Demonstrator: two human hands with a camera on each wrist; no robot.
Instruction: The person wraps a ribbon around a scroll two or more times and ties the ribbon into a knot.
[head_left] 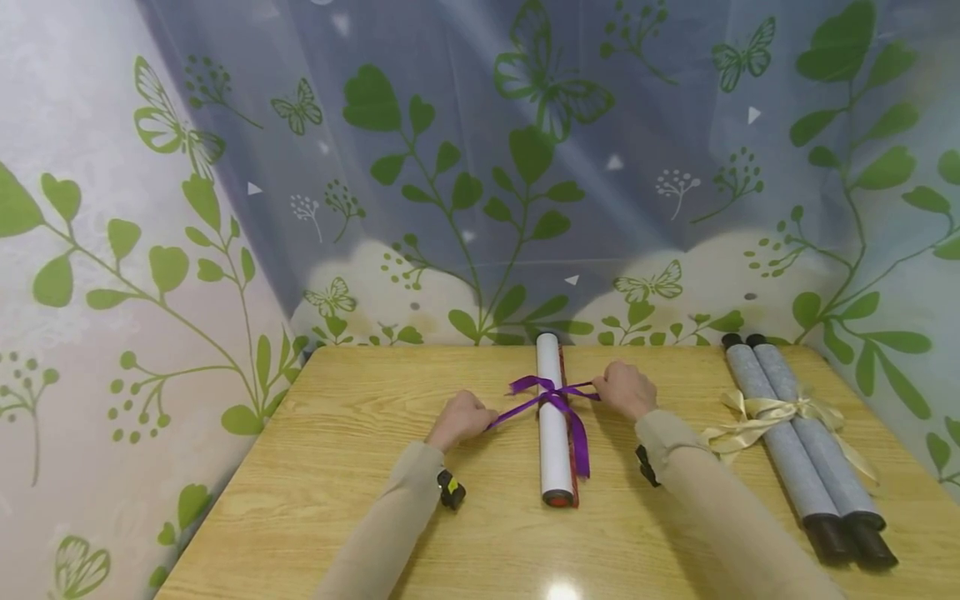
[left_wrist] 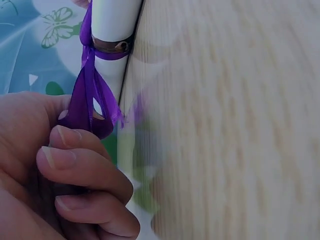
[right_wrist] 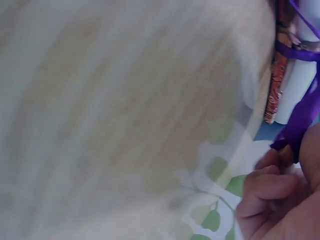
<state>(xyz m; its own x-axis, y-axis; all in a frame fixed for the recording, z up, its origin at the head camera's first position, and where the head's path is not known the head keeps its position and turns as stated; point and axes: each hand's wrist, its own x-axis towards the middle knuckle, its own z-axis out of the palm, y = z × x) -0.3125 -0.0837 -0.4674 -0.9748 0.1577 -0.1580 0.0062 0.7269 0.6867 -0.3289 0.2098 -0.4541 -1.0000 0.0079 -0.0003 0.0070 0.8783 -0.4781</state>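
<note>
A white rolled scroll point(head_left: 556, 450) with a dark end cap lies lengthwise on the table, a reddish strip point(head_left: 573, 487) along its right side. Purple ribbon point(head_left: 579, 442) is knotted around its middle, with tails hanging to the left and right. My left hand point(head_left: 462, 417) pinches a ribbon loop left of the scroll; the left wrist view shows the loop point(left_wrist: 82, 107) between thumb and curled fingers. On the other side my right hand point(head_left: 627, 390) pinches the ribbon too, its purple band point(right_wrist: 302, 117) running into the fingers in the right wrist view. Both stretches look taut.
Two grey rolled scrolls point(head_left: 798, 450) with dark ends lie side by side at the table's right, tied with a cream ribbon point(head_left: 780, 412). The wooden table point(head_left: 337, 500) meets a leaf-and-butterfly patterned curtain point(head_left: 465, 250) at its back edge.
</note>
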